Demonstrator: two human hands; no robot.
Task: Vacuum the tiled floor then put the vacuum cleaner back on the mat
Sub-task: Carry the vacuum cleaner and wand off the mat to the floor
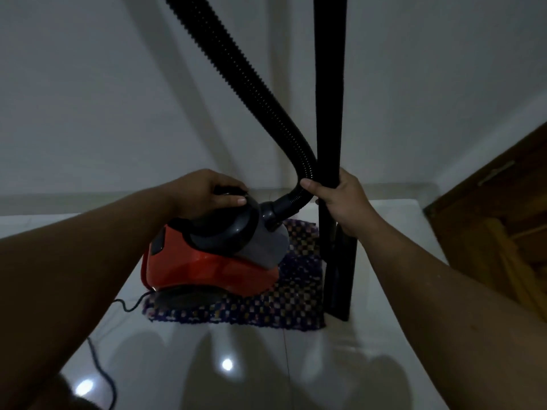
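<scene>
- Your left hand (207, 192) is curled over the dark handle (229, 191) on top of the red canister vacuum cleaner (213, 261) — fingers wrapped round the far side, thumb lying flat along the near side of the grey dome.
- Your right hand (340, 199) is closed round the upright black wand (329, 113), thumb pointing left toward the hose, fingers hidden behind the tube.
- The vacuum cleaner sits tilted, its front raised toward the far wall; its dark underside at the near end overlaps the near-left part of the checkered woven mat (296, 291). Whether the body rests fully on the mat or hangs lifted in your grip cannot be told.
- The ribbed black hose (236, 72) leaves the grey front socket of the canister, bends up just left of your right thumb and runs off the top of the view toward the upper left.
- Below your right hand the wand ends in a long dark nozzle (340, 276), standing upright just beside the right edge of the mat, its tip on the white tiled floor (266, 365).
- A black power cord (103, 371) trails from the near-left end of the canister across the tiles toward the near-left corner.
- The mat lies on the tiles close to the far wall (88, 99) — a wooden door (503, 217) stands at the far right.
- Two bright light reflections show on the glossy tiles near you.
</scene>
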